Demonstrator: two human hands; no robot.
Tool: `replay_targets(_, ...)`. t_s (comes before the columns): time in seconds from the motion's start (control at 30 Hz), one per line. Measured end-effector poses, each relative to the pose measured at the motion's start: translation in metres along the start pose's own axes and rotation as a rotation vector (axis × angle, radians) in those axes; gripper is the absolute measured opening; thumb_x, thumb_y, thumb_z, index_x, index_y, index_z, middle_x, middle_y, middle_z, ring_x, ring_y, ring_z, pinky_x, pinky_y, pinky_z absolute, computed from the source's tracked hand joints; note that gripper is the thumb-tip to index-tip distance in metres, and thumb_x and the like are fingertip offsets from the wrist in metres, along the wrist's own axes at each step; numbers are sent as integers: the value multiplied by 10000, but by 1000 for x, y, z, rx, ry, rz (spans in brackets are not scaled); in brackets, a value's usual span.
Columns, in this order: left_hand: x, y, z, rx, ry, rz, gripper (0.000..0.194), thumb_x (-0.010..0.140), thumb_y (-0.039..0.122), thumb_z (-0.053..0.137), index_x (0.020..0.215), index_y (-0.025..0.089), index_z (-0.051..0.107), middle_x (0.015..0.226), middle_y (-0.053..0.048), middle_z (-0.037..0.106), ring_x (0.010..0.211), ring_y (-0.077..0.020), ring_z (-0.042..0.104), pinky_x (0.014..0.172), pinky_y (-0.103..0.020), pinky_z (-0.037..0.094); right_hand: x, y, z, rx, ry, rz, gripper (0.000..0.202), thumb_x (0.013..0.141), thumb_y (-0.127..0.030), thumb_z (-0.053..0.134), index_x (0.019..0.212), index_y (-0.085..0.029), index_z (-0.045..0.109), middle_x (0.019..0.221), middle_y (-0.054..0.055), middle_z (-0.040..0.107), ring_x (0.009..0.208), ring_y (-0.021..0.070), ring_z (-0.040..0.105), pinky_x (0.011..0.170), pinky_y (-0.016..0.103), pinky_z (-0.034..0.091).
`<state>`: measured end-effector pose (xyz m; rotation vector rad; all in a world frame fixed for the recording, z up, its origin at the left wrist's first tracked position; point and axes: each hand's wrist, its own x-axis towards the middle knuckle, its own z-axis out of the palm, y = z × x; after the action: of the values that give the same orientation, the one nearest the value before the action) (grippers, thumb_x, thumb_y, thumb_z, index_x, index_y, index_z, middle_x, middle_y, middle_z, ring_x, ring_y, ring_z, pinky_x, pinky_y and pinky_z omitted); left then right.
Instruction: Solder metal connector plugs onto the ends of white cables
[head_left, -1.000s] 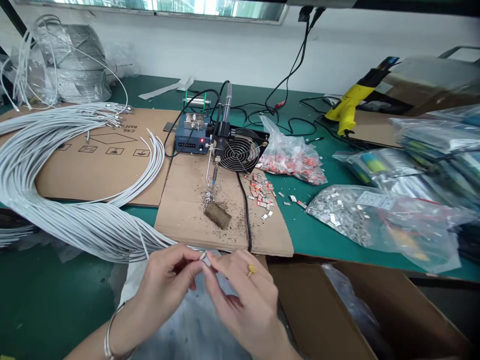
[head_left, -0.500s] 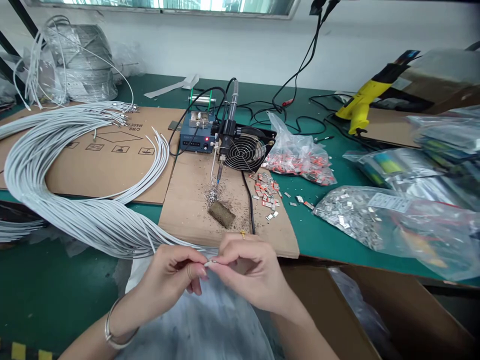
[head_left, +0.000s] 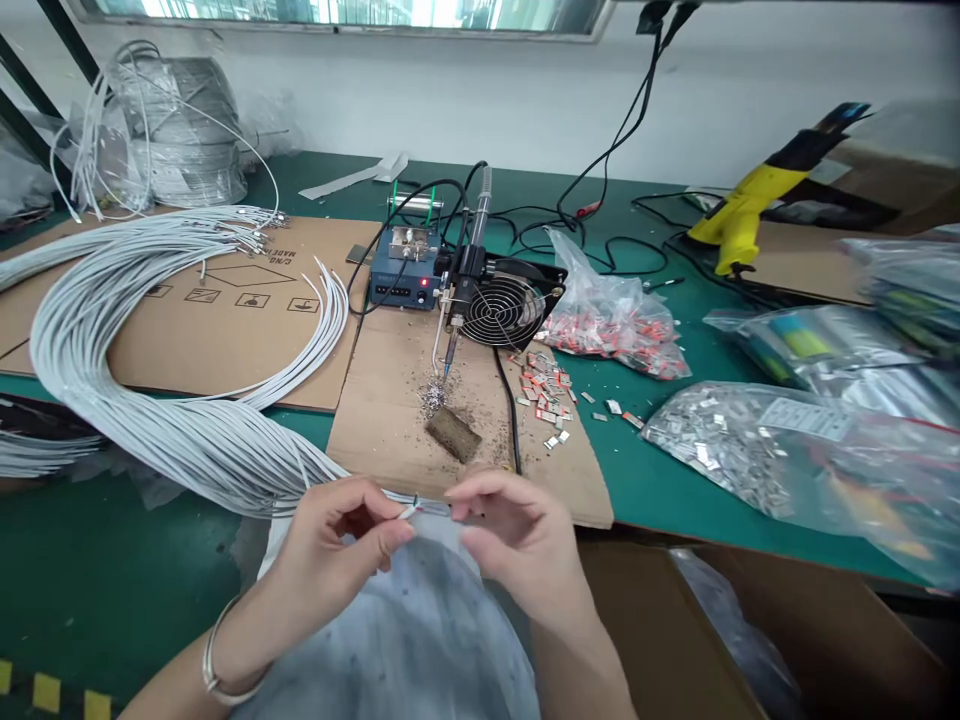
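Between thumb and forefinger, my left hand [head_left: 349, 535] pinches the end of a white cable [head_left: 409, 511]. Small coloured wire tips stick out of that end. Just to the right, my right hand [head_left: 517, 545] has its thumb and fingers apart, with nothing visible between them. A thick bundle of white cables [head_left: 172, 420] runs from the left to behind my hands. Beyond them, a soldering iron [head_left: 469, 270] is held tip-down in a stand, above bits of solder and a brown sponge [head_left: 453, 434] on the cardboard [head_left: 375, 425].
A blue soldering station [head_left: 403, 270] and a black fan [head_left: 504, 310] stand behind. Small orange-and-silver connectors [head_left: 544, 385] lie on the right, near a bag of them [head_left: 611, 335] and a bag of metal pieces [head_left: 720, 440]. A yellow heat gun [head_left: 750, 205] is at the back right.
My right thumb and fingers have parted and drawn away from the cable end. My left hand still pinches it, and the wire tips now show. The view has shifted slightly.
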<state>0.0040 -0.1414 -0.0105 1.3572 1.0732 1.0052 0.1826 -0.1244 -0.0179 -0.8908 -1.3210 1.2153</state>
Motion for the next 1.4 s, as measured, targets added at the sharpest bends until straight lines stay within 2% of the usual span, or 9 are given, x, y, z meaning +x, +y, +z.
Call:
replay_targets(0.13,-4,-1,4,462,34,314,74,816,140,557,771,164,609,589,15,507,529,-78,441,489,-194,340,-1,-11,6,-310,-139,42,68,687,-179,676,752,-185,657,644,15,603,623,166,502,583,288,379)
replay_targets(0.27,-7,-5,7,602,36,428,108,819,85,532,850,173,587,629,13,504,547,-86,440,506,-203,337,-1,-14,9,-336,-132,120,84,753,-185,607,672,-175,625,627,14,605,606,155,514,561,271,382)
replay_targets(0.63,1,-8,20,292,64,185,139,824,188,550,697,153,593,573,17,537,509,-79,532,484,-167,421,-15,14,41,184,283,27,186,757,-183,637,580,-169,581,517,-23,489,482,105,426,450,217,329)
replay_targets(0.73,3,-15,16,250,48,143,101,800,208,582,721,153,612,571,16,542,499,-87,544,478,-173,426,-9,11,15,197,433,5,215,749,-239,662,569,-171,569,509,-28,474,481,103,421,465,223,338)
replay_targets(0.83,5,-18,11,111,15,-31,140,780,253,598,688,149,614,537,21,521,469,-86,522,454,-176,408,-4,2,-36,-64,653,-141,172,745,-269,665,624,-176,586,547,-20,503,508,112,432,498,238,353)
replay_targets(0.97,12,-15,10,-48,-52,-253,210,750,337,613,691,136,633,527,28,497,401,-54,437,393,-166,312,12,-10,-101,-888,431,-96,138,802,-283,564,796,-164,635,646,24,584,532,149,443,515,272,365)
replay_targets(1.03,18,-11,10,-101,-95,-343,265,726,385,634,669,128,608,541,17,527,398,-49,422,387,-161,295,26,-13,-119,-1079,291,-65,129,802,-256,551,815,-170,647,692,37,614,575,172,476,560,294,372)
replay_targets(1.23,36,-7,4,-175,-98,-452,351,638,441,708,646,146,518,489,38,510,455,-74,463,476,-178,373,69,-3,-131,-1277,33,19,29,752,-192,650,765,-176,629,699,38,564,698,221,527,660,317,366)
replay_targets(1.4,48,-9,-7,72,-73,-335,305,705,440,643,693,144,571,553,26,492,488,-77,419,467,-183,347,76,4,-141,-1352,-73,75,104,765,-234,664,709,-170,603,710,54,540,706,235,519,625,311,375)
